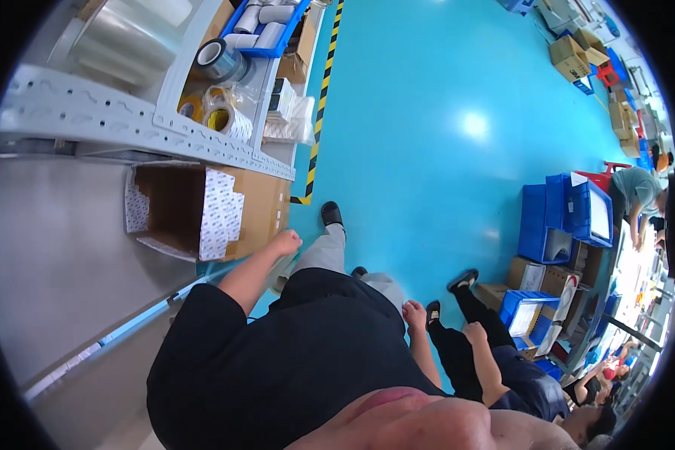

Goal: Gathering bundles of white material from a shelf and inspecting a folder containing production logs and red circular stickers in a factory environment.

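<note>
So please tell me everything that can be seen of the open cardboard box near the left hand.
The cardboard box is brown, of plain corrugated board, and lies on its side under the grey metal shelf, with its opening toward the left of the picture. Its flaps are folded out and their inner faces show white sheets with small blue print. The inside looks dark and empty as far as can be seen. The left hand, closed loosely, is at its lower right corner; actual contact cannot be told.
</note>
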Tool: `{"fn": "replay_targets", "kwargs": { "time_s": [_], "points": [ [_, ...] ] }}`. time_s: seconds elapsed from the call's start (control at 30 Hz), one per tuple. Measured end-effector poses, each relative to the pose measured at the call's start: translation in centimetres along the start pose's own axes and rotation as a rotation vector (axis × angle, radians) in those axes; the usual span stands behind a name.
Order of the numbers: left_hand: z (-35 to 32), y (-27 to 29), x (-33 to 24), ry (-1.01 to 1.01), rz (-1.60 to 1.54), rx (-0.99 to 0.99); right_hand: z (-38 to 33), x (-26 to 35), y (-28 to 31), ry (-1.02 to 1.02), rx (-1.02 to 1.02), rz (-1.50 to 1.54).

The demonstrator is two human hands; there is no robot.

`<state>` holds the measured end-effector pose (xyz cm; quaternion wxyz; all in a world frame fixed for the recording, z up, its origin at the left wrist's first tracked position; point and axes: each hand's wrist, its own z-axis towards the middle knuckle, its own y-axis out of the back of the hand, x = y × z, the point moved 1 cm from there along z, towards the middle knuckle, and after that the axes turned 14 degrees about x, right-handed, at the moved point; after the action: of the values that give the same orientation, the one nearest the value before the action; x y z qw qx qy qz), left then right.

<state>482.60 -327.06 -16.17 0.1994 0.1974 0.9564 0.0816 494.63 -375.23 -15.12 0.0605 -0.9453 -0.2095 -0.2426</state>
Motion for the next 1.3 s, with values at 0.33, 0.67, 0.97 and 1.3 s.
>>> {"fn": "replay_targets", "kwargs": {
  "time_s": [0.33, 0.67, 0.97, 1.3],
  "points": [
    [7.0, 17.8, -6.9, 0.008, -0.207, -0.025, 2.0, 9.3, -5.4, 0.032, 0.011, -0.136],
    [16.2, 21.7, -4.2, -0.331, -0.494, -0.021, 1.2, 9.7, -4.2, 0.039, -0.01, -0.276],
    [15.4, 23.4, -11.3, 0.056, -0.179, 0.078, -0.9, 8.9, -4.9, 0.056, -0.27, -0.322],
    [15.1, 20.1, -13.7, -0.003, -0.087, 0.128, -2.3, 4.1, -5.7, -0.036, -0.357, -0.238]
  ]
}}
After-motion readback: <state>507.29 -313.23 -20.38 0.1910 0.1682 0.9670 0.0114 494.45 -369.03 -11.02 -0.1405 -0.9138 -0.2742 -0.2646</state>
